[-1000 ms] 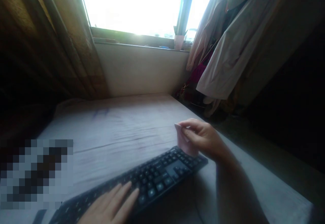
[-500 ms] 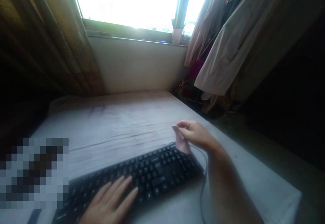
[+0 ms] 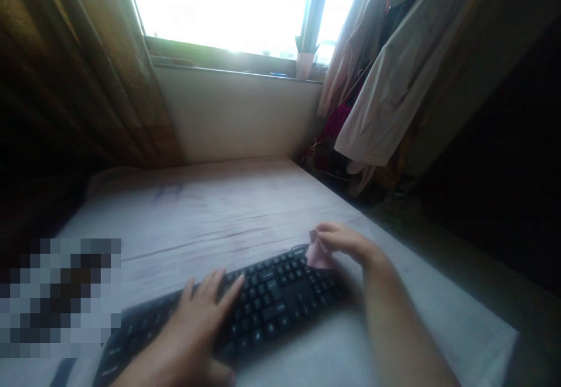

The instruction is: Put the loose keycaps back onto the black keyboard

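A black keyboard point(image 3: 298, 296) lies slantwise on the pale, creased sheet. Across its left and middle keys rests my left hand point(image 3: 197, 311), palm down with the fingers spread and nothing in it. A small pink cloth point(image 3: 319, 252) is pinched in my right hand point(image 3: 344, 239), between thumb and fingers. The cloth hangs over the keyboard's far right corner; whether it touches the keys I cannot tell. My right forearm covers most of the keyboard's cable.
The bed-like surface point(image 3: 236, 194) carries a pixelated patch point(image 3: 56, 299) at the left. Behind it are a window with a small potted plant point(image 3: 305, 62) on the sill, a brown curtain point(image 3: 140, 94) and hanging clothes point(image 3: 381, 89) at the right.
My left hand has moved up and farther over the keyboard, its fingers more spread. My right hand has come down slightly and to the right, still holding the pink cloth.
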The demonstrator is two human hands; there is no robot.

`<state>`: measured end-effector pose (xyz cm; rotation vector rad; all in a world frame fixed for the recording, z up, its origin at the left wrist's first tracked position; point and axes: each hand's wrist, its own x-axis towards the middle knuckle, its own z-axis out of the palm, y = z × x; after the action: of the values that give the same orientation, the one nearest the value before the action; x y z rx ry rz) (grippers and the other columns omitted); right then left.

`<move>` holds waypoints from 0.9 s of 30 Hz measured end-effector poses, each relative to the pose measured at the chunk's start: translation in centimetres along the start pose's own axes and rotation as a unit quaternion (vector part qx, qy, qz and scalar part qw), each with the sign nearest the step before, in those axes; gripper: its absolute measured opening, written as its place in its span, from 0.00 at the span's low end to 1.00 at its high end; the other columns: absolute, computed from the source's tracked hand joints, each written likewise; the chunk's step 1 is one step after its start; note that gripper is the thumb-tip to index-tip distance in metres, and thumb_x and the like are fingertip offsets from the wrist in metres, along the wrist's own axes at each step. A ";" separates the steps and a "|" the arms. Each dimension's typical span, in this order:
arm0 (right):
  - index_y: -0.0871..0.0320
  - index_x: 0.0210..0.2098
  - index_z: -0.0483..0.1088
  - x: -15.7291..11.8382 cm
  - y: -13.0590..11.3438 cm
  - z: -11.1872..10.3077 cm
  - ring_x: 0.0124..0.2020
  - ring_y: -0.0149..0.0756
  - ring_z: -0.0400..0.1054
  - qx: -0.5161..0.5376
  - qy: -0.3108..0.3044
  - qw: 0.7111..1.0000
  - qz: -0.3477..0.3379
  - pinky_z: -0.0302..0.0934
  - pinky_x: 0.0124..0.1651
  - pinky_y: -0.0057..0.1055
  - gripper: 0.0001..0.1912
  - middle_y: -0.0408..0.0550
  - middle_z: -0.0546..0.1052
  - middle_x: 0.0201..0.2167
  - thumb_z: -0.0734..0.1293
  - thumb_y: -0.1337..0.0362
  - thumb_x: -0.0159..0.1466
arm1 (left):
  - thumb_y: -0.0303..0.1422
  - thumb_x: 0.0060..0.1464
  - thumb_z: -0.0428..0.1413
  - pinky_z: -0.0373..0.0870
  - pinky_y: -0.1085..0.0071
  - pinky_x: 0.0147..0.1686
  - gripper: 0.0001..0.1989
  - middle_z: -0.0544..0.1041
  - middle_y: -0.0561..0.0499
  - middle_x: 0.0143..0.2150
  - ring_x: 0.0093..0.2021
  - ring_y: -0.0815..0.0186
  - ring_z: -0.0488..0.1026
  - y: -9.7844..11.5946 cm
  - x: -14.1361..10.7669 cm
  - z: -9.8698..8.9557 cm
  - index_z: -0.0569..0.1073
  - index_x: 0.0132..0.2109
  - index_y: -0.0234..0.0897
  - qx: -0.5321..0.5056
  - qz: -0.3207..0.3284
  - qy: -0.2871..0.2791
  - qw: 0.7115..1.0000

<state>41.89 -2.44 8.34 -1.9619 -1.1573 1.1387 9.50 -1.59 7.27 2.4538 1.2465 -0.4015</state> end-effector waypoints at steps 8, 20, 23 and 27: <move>0.60 0.28 0.69 0.5 1.8 -1.1 0.24 0.30 0.67 0.032 0.027 0.996 0.073 0.58 0.27 0.24 0.04 0.44 0.73 0.24 0.63 0.72 0.54 | 0.30 0.28 0.58 0.54 0.46 0.65 0.57 0.55 0.45 0.71 0.69 0.42 0.52 -2.4 0.3 4.5 0.50 0.70 0.52 0.007 0.042 0.184 0.982; 0.59 0.53 0.68 0.1 2.7 -2.3 0.45 0.39 0.71 -0.100 -0.035 0.983 0.152 0.70 0.46 0.42 0.18 0.51 0.73 0.50 0.66 0.57 0.68 | 0.30 0.26 0.57 0.59 0.46 0.61 0.58 0.61 0.42 0.67 0.64 0.42 0.60 -2.0 0.8 6.7 0.47 0.69 0.50 0.039 0.064 0.304 0.950; 0.62 0.46 0.73 -0.3 2.0 -2.9 0.38 0.38 0.73 -0.141 0.022 0.983 0.117 0.68 0.41 0.36 0.12 0.50 0.77 0.40 0.65 0.60 0.68 | 0.31 0.27 0.56 0.56 0.46 0.62 0.57 0.61 0.39 0.67 0.65 0.43 0.59 -1.8 0.7 6.9 0.49 0.69 0.47 0.052 0.077 0.309 0.947; 0.60 0.43 0.75 -0.4 0.3 -2.8 0.34 0.38 0.73 -0.200 0.137 0.970 0.019 0.62 0.34 0.30 0.13 0.49 0.79 0.32 0.62 0.61 0.68 | 0.32 0.30 0.57 0.52 0.45 0.65 0.55 0.59 0.39 0.69 0.68 0.43 0.56 -1.5 0.3 6.7 0.49 0.69 0.45 0.070 0.069 0.299 0.949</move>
<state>44.38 -3.08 9.51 -2.3616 -1.2730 0.6535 7.85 -3.44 0.83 2.8798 1.2740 0.3366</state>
